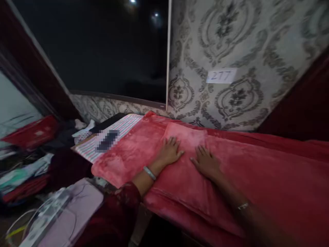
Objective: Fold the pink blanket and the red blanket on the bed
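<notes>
left hand (pixel 170 151): fingers spread flat on the red blanket (pixel 231 171)
right hand (pixel 205 161): fingers spread flat just beside it
nearby: striped cloth (pixel 120 132) at the blanket's left end, clothes pile (pixel 23 171) beyond

Both hands lie flat and open, side by side, on the red blanket (pixel 231 178) spread over the table (pixel 84 145); the left hand (pixel 170 151) and right hand (pixel 205 161) have open blanket towards the right end. At the far edge the patterned wall (pixel 231 41) closes off reach. At the left end a striped cloth (pixel 120 132) lies bare, and beyond that edge heaped clothes (pixel 25 168) crowd the way.
</notes>
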A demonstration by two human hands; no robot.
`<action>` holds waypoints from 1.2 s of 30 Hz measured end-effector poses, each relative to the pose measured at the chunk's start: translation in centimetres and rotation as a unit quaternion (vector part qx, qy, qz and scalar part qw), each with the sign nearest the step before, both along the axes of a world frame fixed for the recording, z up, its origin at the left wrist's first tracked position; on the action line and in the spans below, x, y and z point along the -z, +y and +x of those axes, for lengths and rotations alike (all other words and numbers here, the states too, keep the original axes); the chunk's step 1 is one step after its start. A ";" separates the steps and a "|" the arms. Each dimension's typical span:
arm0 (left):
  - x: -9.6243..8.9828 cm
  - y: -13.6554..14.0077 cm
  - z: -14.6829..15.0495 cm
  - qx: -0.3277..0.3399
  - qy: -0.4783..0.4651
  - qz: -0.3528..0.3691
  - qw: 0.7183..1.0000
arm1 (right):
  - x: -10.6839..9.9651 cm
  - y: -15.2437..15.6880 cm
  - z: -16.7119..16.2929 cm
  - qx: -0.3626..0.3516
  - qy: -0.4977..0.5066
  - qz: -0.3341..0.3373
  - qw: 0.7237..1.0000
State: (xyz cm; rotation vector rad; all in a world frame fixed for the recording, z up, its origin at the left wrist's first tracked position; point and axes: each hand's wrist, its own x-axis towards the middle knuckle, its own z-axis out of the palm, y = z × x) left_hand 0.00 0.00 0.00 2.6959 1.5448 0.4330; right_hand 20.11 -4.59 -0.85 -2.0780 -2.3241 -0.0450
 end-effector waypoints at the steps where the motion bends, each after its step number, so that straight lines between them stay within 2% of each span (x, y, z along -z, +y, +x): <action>1: -0.3 -0.2 0.0 -0.007 -0.002 0.009 1.000 | -0.9 1.0 0.2 -0.006 0.000 -0.017 1.000; 4: -1.2 -0.9 -0.3 -0.029 -0.009 0.017 0.999 | -2.9 4.5 0.6 -0.016 0.000 -0.020 1.000; 6: -1.7 -1.7 -0.9 -0.045 -0.014 0.013 0.999 | -2.9 6.8 0.7 -0.011 0.006 0.028 1.000; 8: -1.7 -2.7 -1.6 -0.048 -0.016 -0.023 0.998 | -1.4 8.6 1.1 -0.005 0.010 0.068 0.998; 11: -0.9 -4.2 -2.8 -0.030 -0.020 -0.102 0.994 | 2.5 10.2 2.7 0.012 0.021 0.074 0.997; 14: -0.1 -4.7 -3.3 -0.020 -0.035 -0.128 0.991 | 5.7 11.1 4.5 -0.007 0.033 0.094 0.995; 15: 0.0 -4.8 -3.4 -0.019 -0.039 -0.129 0.991 | 6.0 11.4 4.9 -0.014 0.032 0.094 0.995; 17: -0.4 -4.8 -3.4 -0.018 -0.046 -0.134 0.990 | 5.4 11.9 5.1 -0.011 0.022 0.074 0.997; 20: -1.3 -5.5 -3.7 -0.012 -0.059 -0.130 0.990 | 2.2 13.0 2.9 -0.001 0.005 0.049 0.999; 23: -1.9 -7.5 -4.6 -0.019 -0.078 -0.118 0.990 | -1.1 14.4 -1.9 -0.075 0.010 0.071 0.995; 25: -1.7 -9.1 -5.2 -0.025 -0.090 -0.124 0.988 | -1.9 15.5 -5.3 -0.134 0.025 0.075 0.988; 27: -1.1 -10.6 -5.7 -0.025 -0.100 -0.143 0.984 | -1.3 16.6 -7.9 -0.172 0.030 0.064 0.983; 29: -0.3 -11.6 -6.1 -0.028 -0.110 -0.159 0.981 | 0.2 17.8 -9.2 -0.184 0.025 0.041 0.982; 33: 0.9 -12.0 -6.2 -0.033 -0.114 -0.163 0.979 | 3.0 19.2 -9.0 -0.181 0.026 0.032 0.983; 36: 1.2 -11.8 -6.1 -0.040 -0.101 -0.167 0.980 | 3.4 19.3 -8.5 -0.193 0.035 0.052 0.979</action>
